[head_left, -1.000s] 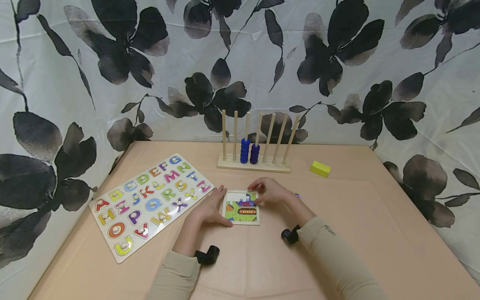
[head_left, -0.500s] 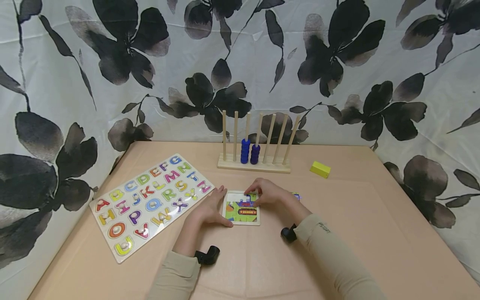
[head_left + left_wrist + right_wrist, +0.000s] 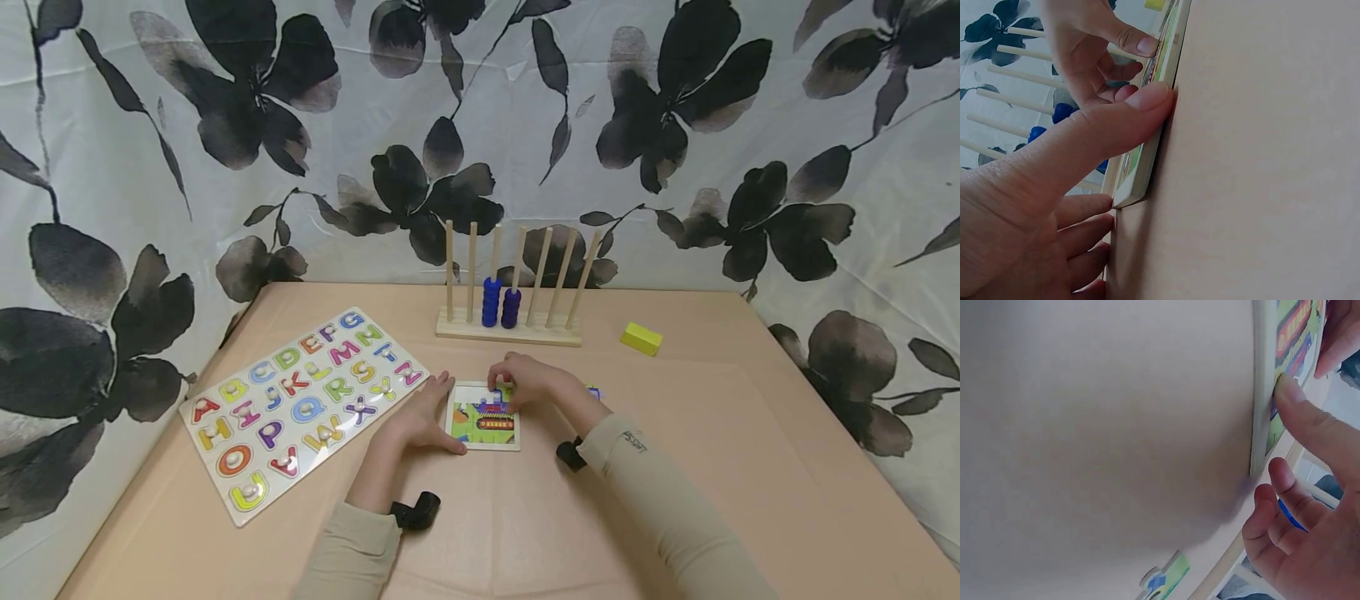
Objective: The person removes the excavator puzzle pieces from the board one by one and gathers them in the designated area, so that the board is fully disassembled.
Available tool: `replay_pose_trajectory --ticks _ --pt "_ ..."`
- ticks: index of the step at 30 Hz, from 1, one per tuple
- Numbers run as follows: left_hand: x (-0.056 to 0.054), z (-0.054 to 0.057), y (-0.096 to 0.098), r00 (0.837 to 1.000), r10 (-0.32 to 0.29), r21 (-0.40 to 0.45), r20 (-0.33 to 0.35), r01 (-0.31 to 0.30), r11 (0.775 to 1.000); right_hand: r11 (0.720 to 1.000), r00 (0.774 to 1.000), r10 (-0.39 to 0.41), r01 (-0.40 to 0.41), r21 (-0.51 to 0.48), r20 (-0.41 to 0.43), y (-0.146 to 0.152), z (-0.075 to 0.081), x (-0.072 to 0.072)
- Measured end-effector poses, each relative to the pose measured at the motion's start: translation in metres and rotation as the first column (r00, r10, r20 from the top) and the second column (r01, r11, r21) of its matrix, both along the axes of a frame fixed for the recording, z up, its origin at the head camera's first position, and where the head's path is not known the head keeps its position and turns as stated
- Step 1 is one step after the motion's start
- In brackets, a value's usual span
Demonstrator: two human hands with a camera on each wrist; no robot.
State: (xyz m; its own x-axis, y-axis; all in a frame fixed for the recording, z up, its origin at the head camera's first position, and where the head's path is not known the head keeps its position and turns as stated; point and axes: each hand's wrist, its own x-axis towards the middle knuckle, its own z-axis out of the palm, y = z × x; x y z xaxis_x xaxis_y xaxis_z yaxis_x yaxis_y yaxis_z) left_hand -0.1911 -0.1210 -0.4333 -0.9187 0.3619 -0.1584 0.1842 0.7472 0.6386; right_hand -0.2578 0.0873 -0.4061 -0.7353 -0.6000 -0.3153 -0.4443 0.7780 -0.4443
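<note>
A small jigsaw puzzle (image 3: pixel 483 425) in a pale frame, with a picture of a tracked vehicle, lies mid-table. My left hand (image 3: pixel 420 414) steadies it, straight fingers along its left side and thumb (image 3: pixel 1150 97) on its near edge. At the upper right corner, my right hand (image 3: pixel 534 382) bends thumb and fingers around a green puzzle piece (image 3: pixel 506 388), mostly hidden under them. In the right wrist view its thumb (image 3: pixel 1291 394) touches the picture while the other fingers curl beyond the edge. Another puzzle piece (image 3: pixel 1169 575) lies on the table beyond the right hand.
On the left lies a white alphabet board (image 3: pixel 307 408) with knobbed letters. A wooden peg stand (image 3: pixel 517 335) with dark blue beads on two pegs stands at the back. A yellow block (image 3: pixel 641 338) lies back right. Floral cloth (image 3: pixel 555 125) hangs behind the table.
My right hand has shifted slightly left over the puzzle's upper right corner, its fingers more bent, and the right forearm has moved a little left. The left hand stays in place.
</note>
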Motion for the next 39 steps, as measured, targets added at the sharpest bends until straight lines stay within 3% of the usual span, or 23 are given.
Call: replay_pose_trajectory --ticks 6,14,26,32,39 --pt "0.000 0.000 0.000 1.000 -0.001 0.007 0.001 0.000 1.000 0.999 1.000 -0.018 0.019 -0.040 0.018 0.000 -0.001 -0.002" --pt "-0.001 0.000 0.000 1.000 0.001 0.003 0.005 -0.001 1.000 0.995 1.000 0.014 -0.014 -0.101 0.000 0.002 -0.002 -0.002" --pt "-0.002 -0.002 0.000 1.000 0.003 0.004 -0.001 -0.003 1.000 0.980 0.999 -0.035 0.038 -0.198 0.020 0.008 -0.008 -0.001" --pt "-0.001 -0.002 0.001 1.000 0.002 0.010 -0.003 -0.001 1.000 0.960 0.993 -0.107 0.116 -0.255 0.050 0.013 -0.012 0.002" --pt "-0.001 -0.003 0.000 1.000 0.005 0.009 -0.004 -0.005 1.000 0.955 0.993 -0.114 0.115 -0.273 0.017 0.023 -0.008 0.004"
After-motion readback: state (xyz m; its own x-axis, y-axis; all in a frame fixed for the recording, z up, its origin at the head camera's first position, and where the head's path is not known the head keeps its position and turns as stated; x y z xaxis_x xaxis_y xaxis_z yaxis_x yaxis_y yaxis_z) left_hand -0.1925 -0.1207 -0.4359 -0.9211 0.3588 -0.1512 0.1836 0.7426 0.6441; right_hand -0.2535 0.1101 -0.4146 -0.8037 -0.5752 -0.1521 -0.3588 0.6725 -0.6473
